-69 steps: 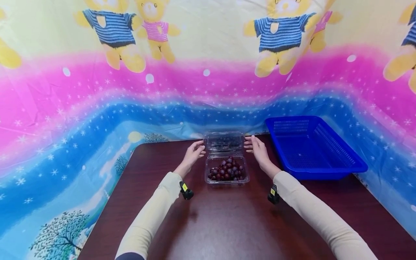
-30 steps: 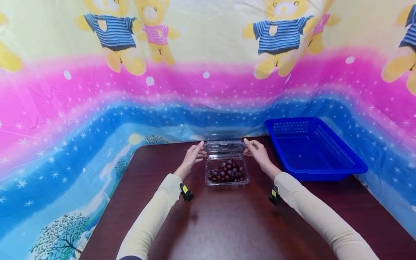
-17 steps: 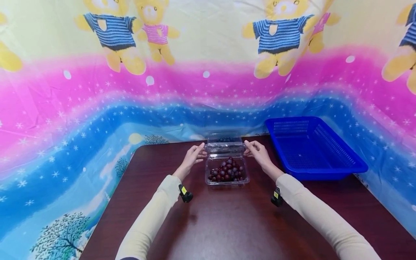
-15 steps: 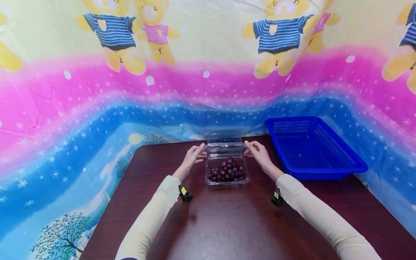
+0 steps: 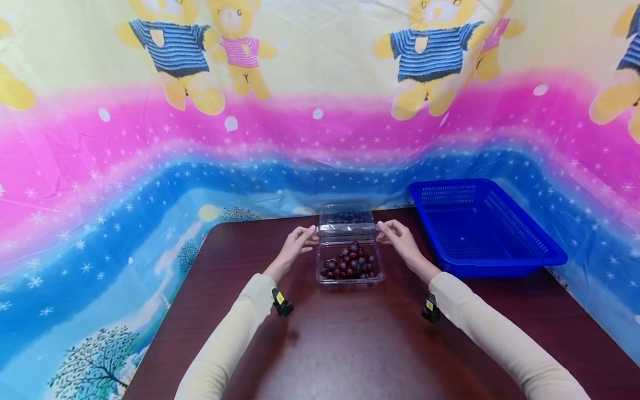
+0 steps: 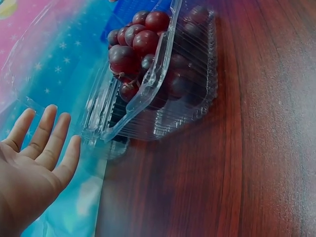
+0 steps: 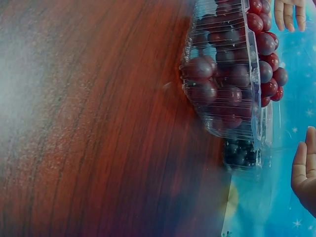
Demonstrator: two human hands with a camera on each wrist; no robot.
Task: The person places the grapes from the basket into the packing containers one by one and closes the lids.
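Observation:
A clear plastic clamshell box (image 5: 350, 282) stands on the table, heaped with dark red grapes (image 5: 352, 262). Its hinged lid (image 5: 347, 228) is raised at the back and tilted over toward me. At the lid's left edge, my left hand (image 5: 294, 244) pinches the plastic at thumb and forefinger. My right hand (image 5: 400, 241) does likewise on the right edge. The left wrist view shows the other fingers (image 6: 49, 148) fairly straight beside the box; the thumb is hidden there. In the right wrist view the right-hand fingers (image 7: 302, 168) are partly cut off.
Directly behind the clamshell stands another clear box holding small dark berries (image 5: 345, 215). A blue plastic basket (image 5: 500, 261) sits at the back right of the brown table (image 5: 350, 344). Patterned cloth (image 5: 320, 139) hangs around the table's back and sides.
The lid has tilted from nearly upright toward me, uncovering more of the berries behind it. Both hands have come slightly nearer with it, their thumbs now at its edges. The box and basket stayed put.

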